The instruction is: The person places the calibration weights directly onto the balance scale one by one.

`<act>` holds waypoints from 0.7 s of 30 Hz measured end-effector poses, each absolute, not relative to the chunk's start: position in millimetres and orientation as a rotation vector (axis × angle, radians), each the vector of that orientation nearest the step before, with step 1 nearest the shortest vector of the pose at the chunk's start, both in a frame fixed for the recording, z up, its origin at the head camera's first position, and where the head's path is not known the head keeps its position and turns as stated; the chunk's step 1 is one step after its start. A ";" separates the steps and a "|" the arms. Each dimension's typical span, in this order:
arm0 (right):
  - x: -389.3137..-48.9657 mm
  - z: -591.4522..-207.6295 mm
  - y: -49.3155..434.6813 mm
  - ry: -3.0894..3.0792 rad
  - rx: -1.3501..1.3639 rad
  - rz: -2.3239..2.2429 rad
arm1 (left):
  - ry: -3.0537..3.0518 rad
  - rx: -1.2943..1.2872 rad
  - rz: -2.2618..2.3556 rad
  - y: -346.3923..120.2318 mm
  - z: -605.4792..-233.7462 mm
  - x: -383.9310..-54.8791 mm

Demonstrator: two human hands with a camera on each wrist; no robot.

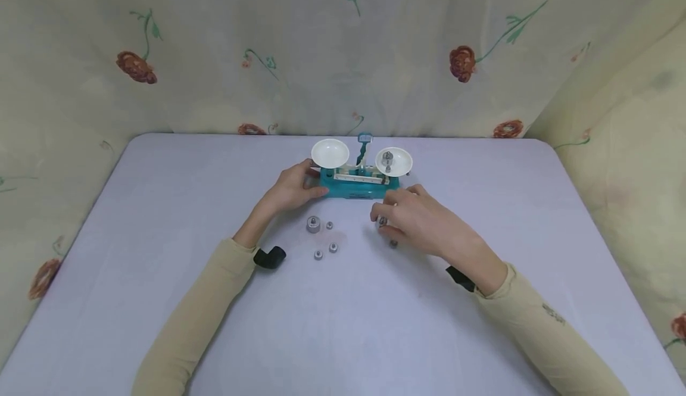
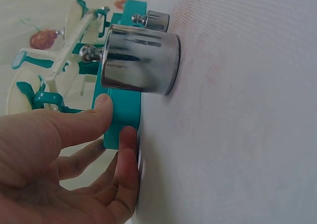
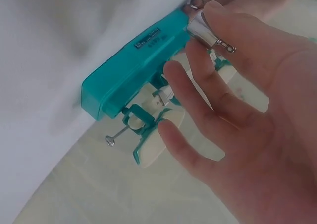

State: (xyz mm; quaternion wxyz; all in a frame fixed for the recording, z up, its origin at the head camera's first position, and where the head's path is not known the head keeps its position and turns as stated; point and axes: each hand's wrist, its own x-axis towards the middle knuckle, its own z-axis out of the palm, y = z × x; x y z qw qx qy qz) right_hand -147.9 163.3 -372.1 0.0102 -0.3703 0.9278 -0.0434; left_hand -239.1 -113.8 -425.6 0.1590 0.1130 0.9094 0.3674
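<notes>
A teal balance scale with two white pans stands at the back of the table. My left hand holds the left end of its base, thumb along the front. The left pan is bare, while the right pan carries a larger metal weight and a smaller one. In front of the scale's right end, my right hand pinches a shiny knobbed weight between thumb and index finger. Its other fingers are spread and loosely bent.
Several weights stand on the white table before the scale: a large one, small ones between the hands, and one below the right hand. A flowered cloth hangs behind the table.
</notes>
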 end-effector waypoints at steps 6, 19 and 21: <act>-150.4 -368.8 163.5 2.887 -1.115 -0.159 | 2.592 0.313 1.045 -115.2 -429.0 -239.3; -155.7 -364.3 173.0 2.917 -1.084 -0.213 | 2.593 0.315 1.043 -114.0 -424.3 -240.0; -156.0 -363.8 173.9 2.913 -1.074 -0.220 | 2.592 0.314 1.042 -113.6 -424.2 -240.0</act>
